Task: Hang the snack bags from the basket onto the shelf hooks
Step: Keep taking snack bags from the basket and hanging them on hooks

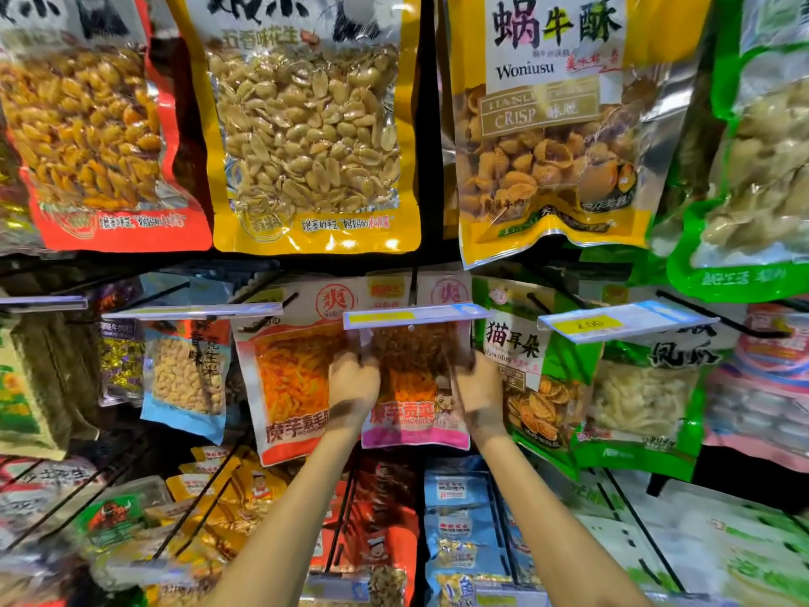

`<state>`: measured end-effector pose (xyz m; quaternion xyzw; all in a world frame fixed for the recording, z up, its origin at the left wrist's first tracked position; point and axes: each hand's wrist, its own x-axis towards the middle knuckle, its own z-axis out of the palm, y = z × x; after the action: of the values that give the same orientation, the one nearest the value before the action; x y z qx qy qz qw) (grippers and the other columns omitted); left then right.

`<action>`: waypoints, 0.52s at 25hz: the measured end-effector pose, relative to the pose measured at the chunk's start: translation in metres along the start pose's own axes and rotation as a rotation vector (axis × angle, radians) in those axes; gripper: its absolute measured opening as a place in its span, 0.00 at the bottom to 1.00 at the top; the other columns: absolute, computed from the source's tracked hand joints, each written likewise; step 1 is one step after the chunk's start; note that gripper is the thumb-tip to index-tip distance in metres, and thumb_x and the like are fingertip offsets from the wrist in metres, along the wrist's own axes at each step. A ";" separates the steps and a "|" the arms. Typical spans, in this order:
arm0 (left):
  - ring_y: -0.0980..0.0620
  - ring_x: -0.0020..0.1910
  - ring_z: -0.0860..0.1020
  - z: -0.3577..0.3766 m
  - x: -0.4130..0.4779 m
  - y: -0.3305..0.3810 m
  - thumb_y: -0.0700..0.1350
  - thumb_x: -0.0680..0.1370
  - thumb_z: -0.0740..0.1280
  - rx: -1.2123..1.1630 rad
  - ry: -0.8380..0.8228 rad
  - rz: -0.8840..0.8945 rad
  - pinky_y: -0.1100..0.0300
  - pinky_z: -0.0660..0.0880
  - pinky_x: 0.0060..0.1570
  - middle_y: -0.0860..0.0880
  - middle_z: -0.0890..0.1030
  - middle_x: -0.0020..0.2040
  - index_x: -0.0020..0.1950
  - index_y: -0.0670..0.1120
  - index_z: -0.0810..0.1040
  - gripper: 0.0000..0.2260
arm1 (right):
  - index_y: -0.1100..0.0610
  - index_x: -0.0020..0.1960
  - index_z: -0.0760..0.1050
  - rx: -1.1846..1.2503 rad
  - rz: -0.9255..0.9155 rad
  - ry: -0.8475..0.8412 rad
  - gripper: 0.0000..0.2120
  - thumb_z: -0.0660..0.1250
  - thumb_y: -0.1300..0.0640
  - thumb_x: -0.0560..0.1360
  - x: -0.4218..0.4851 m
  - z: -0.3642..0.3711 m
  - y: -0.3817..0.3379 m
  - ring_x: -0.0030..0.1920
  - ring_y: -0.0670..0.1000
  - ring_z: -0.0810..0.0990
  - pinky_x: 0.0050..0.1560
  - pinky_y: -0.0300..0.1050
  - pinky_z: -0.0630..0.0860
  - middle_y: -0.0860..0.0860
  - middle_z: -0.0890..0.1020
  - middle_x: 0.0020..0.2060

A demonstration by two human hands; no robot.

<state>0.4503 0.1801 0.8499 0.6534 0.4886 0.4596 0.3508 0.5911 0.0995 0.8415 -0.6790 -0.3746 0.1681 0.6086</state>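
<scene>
Your left hand (352, 385) and right hand (479, 389) grip the pink snack bag (413, 420) by its sides, at 12 o'clock. Next, I think, you push its top onto the hook (413, 280) behind the price tag (416, 316).

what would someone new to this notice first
First, the two hands at centre: the left hand and right hand grip the sides of a pink-edged snack bag just under a price tag strip. Above them hang much bigger bags, a yellow peanut bag at top centre and a Woniusu crisp bag to its right.
</scene>
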 end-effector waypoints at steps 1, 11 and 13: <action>0.38 0.50 0.78 0.000 -0.005 -0.006 0.49 0.81 0.64 -0.009 -0.037 0.005 0.54 0.69 0.45 0.38 0.80 0.44 0.44 0.38 0.80 0.15 | 0.59 0.53 0.77 -0.055 0.074 -0.044 0.06 0.62 0.64 0.79 -0.005 -0.001 0.009 0.48 0.54 0.79 0.46 0.45 0.72 0.54 0.78 0.43; 0.59 0.22 0.62 0.010 -0.032 -0.054 0.51 0.79 0.67 -0.058 -0.174 -0.018 0.63 0.57 0.26 0.56 0.63 0.21 0.29 0.52 0.65 0.20 | 0.54 0.31 0.58 -0.066 -0.100 -0.050 0.23 0.66 0.54 0.80 -0.026 0.002 0.055 0.26 0.43 0.60 0.30 0.37 0.56 0.48 0.59 0.28; 0.59 0.22 0.61 0.012 -0.028 -0.056 0.51 0.79 0.67 -0.043 -0.159 0.011 0.62 0.55 0.27 0.56 0.62 0.22 0.29 0.50 0.63 0.21 | 0.54 0.30 0.60 -0.072 -0.107 -0.053 0.23 0.65 0.61 0.80 -0.021 0.001 0.053 0.24 0.38 0.68 0.28 0.31 0.61 0.46 0.62 0.27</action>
<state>0.4412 0.1688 0.7877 0.6829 0.4456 0.4186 0.3999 0.5926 0.0858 0.7862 -0.6748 -0.4321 0.1396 0.5818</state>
